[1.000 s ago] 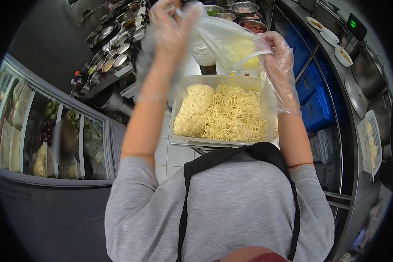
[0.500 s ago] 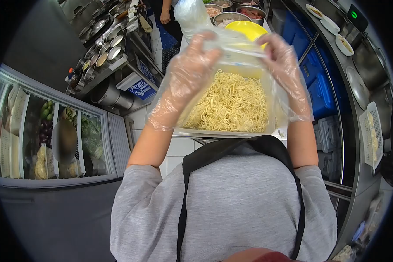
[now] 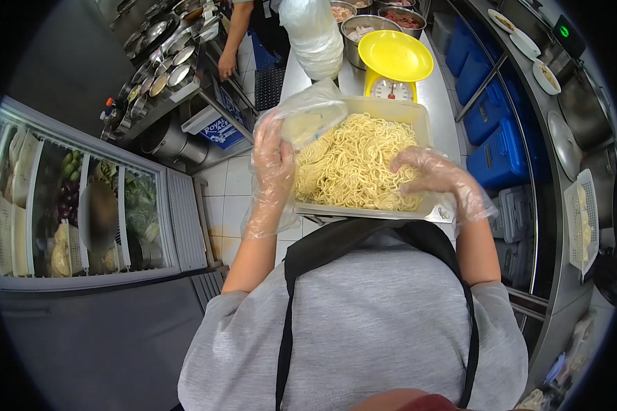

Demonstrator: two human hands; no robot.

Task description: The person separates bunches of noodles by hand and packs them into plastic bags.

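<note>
A rectangular plastic tub (image 3: 424,130) full of yellow noodles (image 3: 360,154) stands before me. My left hand (image 3: 275,161), in a clear plastic glove, is closed on a clear plastic bag (image 3: 315,109) at the tub's left side. The bag hangs over the tub's far left corner. My right hand (image 3: 437,175), gloved likewise, reaches over the right rim with its fingers curved and apart. Its fingertips are at the noodles, and I see nothing gripped in them.
Beyond the tub stands a yellow kitchen scale (image 3: 394,61), beside a tall stack of wrapped plastic (image 3: 312,41). Metal pots (image 3: 363,41) of meat are behind. A glass-topped fridge (image 3: 82,205) is at left, a steel counter (image 3: 562,205) at right. Another person's hand (image 3: 227,65) shows far left.
Both hands have come down from above the tub and moved apart. The right hand has let go of the bag and is now at the noodles; the bag has swung left with my left hand.
</note>
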